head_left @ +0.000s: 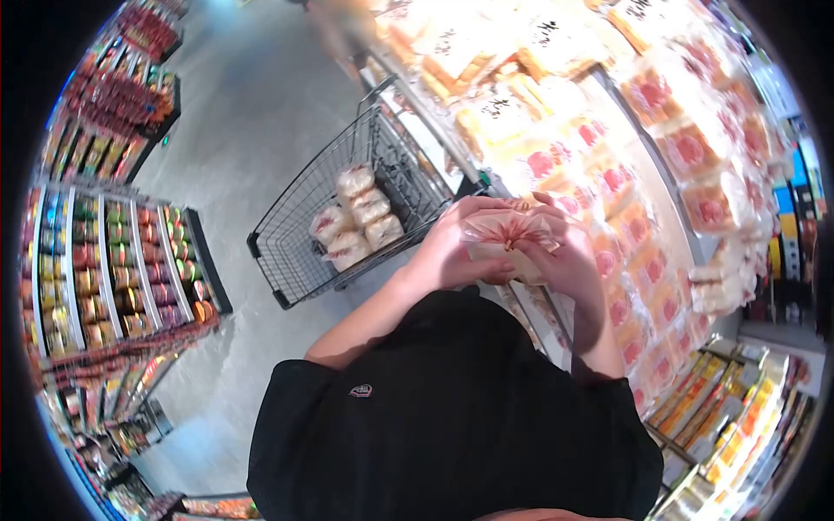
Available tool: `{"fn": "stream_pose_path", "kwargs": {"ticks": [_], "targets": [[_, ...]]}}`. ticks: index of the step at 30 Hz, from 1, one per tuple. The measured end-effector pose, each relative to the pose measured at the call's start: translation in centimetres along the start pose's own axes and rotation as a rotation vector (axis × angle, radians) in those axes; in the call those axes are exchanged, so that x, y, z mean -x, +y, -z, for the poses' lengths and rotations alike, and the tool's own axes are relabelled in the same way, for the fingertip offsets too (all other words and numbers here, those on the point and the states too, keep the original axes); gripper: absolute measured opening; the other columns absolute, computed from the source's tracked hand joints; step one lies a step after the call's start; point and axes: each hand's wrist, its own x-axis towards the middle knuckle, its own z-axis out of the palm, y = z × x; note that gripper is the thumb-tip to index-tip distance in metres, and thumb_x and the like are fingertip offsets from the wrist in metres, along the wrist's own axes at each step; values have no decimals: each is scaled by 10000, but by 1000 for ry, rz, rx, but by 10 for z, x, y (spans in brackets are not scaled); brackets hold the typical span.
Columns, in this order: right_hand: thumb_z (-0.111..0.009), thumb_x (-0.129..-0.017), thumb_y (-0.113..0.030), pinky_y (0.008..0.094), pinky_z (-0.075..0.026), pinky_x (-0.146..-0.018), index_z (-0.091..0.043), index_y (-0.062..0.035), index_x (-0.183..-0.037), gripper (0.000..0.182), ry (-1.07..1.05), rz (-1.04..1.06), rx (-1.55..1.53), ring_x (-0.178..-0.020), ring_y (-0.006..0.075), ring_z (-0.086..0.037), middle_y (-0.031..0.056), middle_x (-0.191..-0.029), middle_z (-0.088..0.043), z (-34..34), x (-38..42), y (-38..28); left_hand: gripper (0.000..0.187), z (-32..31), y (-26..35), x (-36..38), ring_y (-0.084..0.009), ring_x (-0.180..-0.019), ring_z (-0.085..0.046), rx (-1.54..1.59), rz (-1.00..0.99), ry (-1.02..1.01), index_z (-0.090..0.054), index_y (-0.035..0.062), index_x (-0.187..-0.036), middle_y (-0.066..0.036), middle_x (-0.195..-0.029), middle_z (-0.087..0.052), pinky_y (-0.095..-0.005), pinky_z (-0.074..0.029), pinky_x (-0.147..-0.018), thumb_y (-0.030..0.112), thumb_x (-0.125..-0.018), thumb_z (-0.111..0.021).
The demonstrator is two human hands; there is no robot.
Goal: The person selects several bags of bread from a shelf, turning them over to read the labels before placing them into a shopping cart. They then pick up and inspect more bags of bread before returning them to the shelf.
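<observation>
In front of my chest I hold a clear plastic bag of bread, its gathered neck with reddish print facing up at me. My left hand wraps the bag's left side, thumb along its near edge. From the right, my right hand grips it, fingers over the top and thumb close to the twisted neck. The bread inside is mostly covered by my hands and the print. To the left of my hands, several similar bread bags lie grouped in a wire shopping cart.
A brightly lit display of packaged bread runs along my right, beside the cart. Stocked shelves of colourful packets stand across the grey floor on the left. Another rack of packages is at lower right. A blurred person is at the top.
</observation>
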Motion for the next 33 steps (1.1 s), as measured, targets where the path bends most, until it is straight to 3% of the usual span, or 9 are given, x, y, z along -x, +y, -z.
{"fn": "stream_pose_path", "kwargs": {"ticks": [4,9,13,16,19,24,27,30,33], "targets": [[-728,-759,-108,418,-448,-976,-692,-51,-983,234,4,224,-78,-953,307,-643,102,-918,-687,-51,-42,17,378,44,-7,20,-270,-1177,-545,-44,128,22,-699,89,-1067,-115,-1199,-634,-391,-444,-987,117,-694,-758],[-695,-833,-195,412,-395,-1032,-458,-58,-1347,583,-262,-135,-64,-1232,350,-473,183,-1346,-474,-107,-81,10,285,84,-100,78,-248,-1051,-629,100,474,312,-663,1,-1037,-145,-1160,-636,-343,-494,-910,19,-752,-665],[-668,-878,-212,393,-344,-1088,-257,-51,-1479,746,-331,-264,-293,-1303,308,-436,212,-1397,-439,-147,-74,32,307,145,-173,107,-227,-1003,-648,-60,594,381,-657,15,-1069,-133,-1106,-654,-332,-504,-890,57,-768,-700],[-641,-903,-173,395,-346,-1087,-229,-45,-1489,727,-292,-470,-373,-1298,282,-441,199,-1406,-436,-157,-61,42,351,183,-230,135,-278,-1087,-614,-267,722,329,-647,44,-1121,-150,-1208,-615,-363,-482,-935,68,-776,-705],[-586,-945,-139,377,-396,-1039,-226,-57,-1491,659,-193,-594,-381,-1231,268,-503,193,-1367,-479,-165,-31,73,352,204,-329,192,-318,-1144,-572,-553,492,338,-659,67,-1133,-169,-1240,-601,-387,-468,-957,88,-783,-694],[-466,-1017,-203,325,-414,-989,-239,-51,-1492,548,-154,-837,-437,-1164,200,-531,140,-1272,-551,-153,3,78,290,182,-428,296,-307,-1104,-600,-859,867,302,-716,112,-1056,-177,-1091,-667,-411,-476,-912,193,-778,-693],[-428,-1030,-318,334,-413,-985,-252,-55,-1490,558,-138,-916,-464,-1150,205,-544,137,-1249,-564,-153,31,81,334,157,-425,315,-321,-977,-656,-337,1336,710,-695,107,-1122,-182,-986,-700,-397,-514,-821,264,-830,-656],[-425,-1031,-329,332,-406,-990,-277,-55,-1480,546,-141,-981,-497,-1134,196,-543,129,-1246,-565,-152,51,83,346,144,-468,350,-321,-872,-679,-118,1132,832,-666,80,-1166,-188,-981,-703,-382,-531,-769,233,-857,-644],[-428,-1032,-313,320,-405,-987,-291,-49,-1470,529,-115,-980,-540,-1109,172,-540,116,-1229,-576,-158,69,90,325,151,-409,289,-311,-914,-680,144,1131,850,-661,50,-1148,-190,-988,-702,-377,-524,-802,195,-858,-649]]}}
